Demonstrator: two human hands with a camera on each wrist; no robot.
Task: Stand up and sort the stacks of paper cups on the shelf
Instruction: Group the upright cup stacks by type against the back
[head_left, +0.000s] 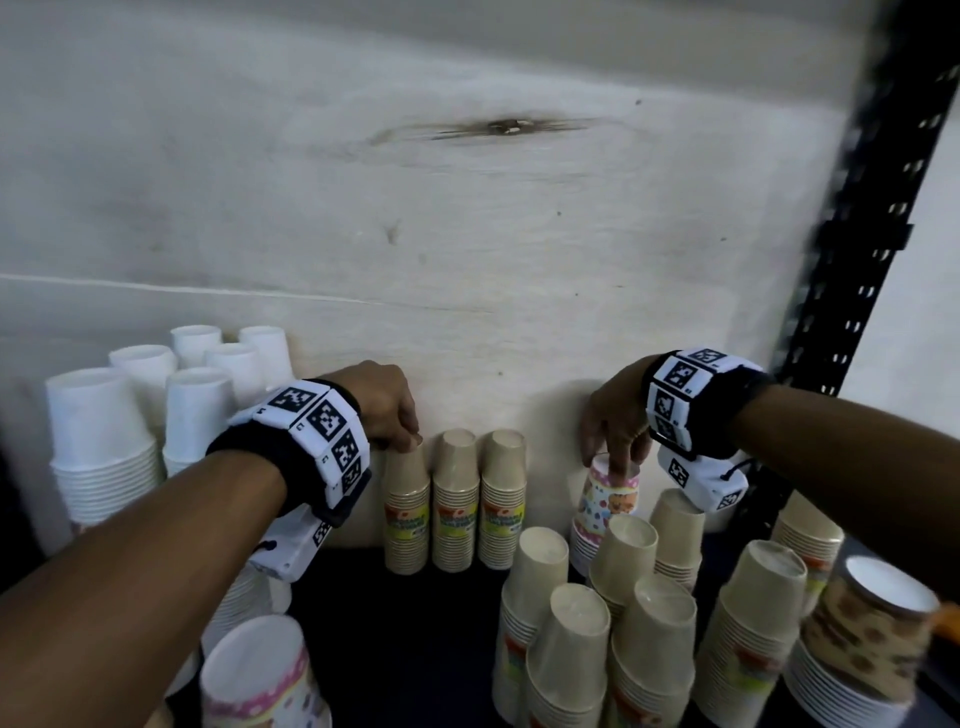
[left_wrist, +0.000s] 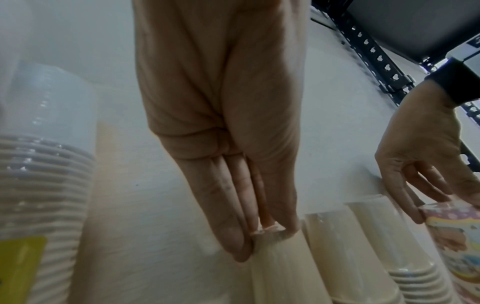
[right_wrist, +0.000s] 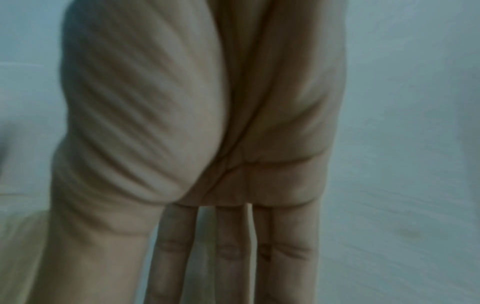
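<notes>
White cup stacks (head_left: 104, 441) stand on the shelf (head_left: 415, 623) to the left of the left hand (head_left: 387, 402); a crowd of loose kraft stacks (head_left: 644, 623) stands in front of the right hand (head_left: 615, 415), nearer the person. A black slotted upright (head_left: 852, 291) rises beyond the right wrist. The left hand's fingers (left_wrist: 239, 246) pinch the top of the leftmost kraft stack (head_left: 407, 512), two matching stacks (head_left: 478, 499) just beside it. The right hand's fingers (head_left: 621, 462) grip the top of the patterned cup stack (head_left: 608, 499). The left wrist view shows both grips; the right wrist view shows only palm and straight fingers, blurred, with no cup visible.
</notes>
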